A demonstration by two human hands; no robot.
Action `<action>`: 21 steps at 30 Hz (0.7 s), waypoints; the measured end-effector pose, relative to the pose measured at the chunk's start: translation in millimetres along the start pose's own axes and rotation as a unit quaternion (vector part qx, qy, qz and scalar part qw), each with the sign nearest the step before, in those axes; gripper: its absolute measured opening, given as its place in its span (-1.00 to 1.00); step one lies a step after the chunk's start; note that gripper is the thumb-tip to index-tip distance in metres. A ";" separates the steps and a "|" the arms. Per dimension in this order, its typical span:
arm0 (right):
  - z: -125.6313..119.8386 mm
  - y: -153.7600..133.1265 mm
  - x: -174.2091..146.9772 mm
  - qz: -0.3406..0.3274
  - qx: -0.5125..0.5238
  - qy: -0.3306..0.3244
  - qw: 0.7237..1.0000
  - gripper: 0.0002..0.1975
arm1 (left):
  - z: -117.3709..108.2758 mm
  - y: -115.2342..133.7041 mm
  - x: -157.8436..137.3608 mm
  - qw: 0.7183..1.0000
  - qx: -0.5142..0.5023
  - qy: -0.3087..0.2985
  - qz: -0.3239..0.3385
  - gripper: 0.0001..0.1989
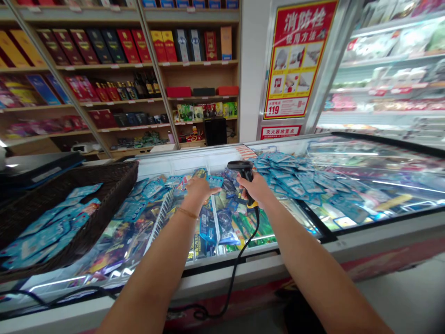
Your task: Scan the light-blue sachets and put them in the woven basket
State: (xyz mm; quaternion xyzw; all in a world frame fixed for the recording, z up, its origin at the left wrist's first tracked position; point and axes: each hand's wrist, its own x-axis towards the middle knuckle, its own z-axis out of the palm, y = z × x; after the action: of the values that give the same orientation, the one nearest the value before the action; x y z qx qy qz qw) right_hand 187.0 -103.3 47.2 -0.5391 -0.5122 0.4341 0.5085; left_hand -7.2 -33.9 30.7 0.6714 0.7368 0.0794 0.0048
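Note:
My right hand (257, 188) is closed round the grip of a black-and-yellow barcode scanner (244, 170), holding it upright above the chest freezer. A black cable (232, 278) hangs from the scanner's handle and loops down over the freezer's front edge. Over the middle of the freezer reaches my left hand (199, 189), its thumb stretched out to the right, apart from the fingers. Just beyond it is a small blue packet (216, 181); the fingertips are partly hidden. Many blue packets (278, 174) lie heaped on the glass to the right of the scanner.
On the left a dark brown wicker basket (114, 185) holds several blue packets (52, 232). A white wire divider (160, 218) separates bagged goods in the freezer. Shelves (198, 62) of boxes and bottles stand behind, beside a red fire-hydrant poster (299, 60). The glass lid (389, 160) extends right.

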 end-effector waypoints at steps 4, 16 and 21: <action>2.0 2.4 -0.4 -0.010 -0.032 0.000 0.999 -0.86 | 12.6 -11.3 11.0 0.991 -0.127 0.017 0.041 -0.40; 17.3 -0.2 -24.0 -0.052 -0.150 -0.070 0.985 -0.84 | 28.5 -35.4 29.7 0.733 -0.664 0.117 -0.091 -0.75; 18.2 2.9 -22.7 -0.056 -0.167 -0.070 0.982 -0.83 | 29.3 -34.8 28.2 0.734 -0.665 0.113 -0.071 -0.77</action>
State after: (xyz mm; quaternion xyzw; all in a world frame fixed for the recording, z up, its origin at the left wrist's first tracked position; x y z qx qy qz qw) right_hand 167.1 -123.8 41.2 -0.5556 -0.6412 0.3496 0.3976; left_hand -41.1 -5.6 0.3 0.4283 0.5367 0.6243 0.3725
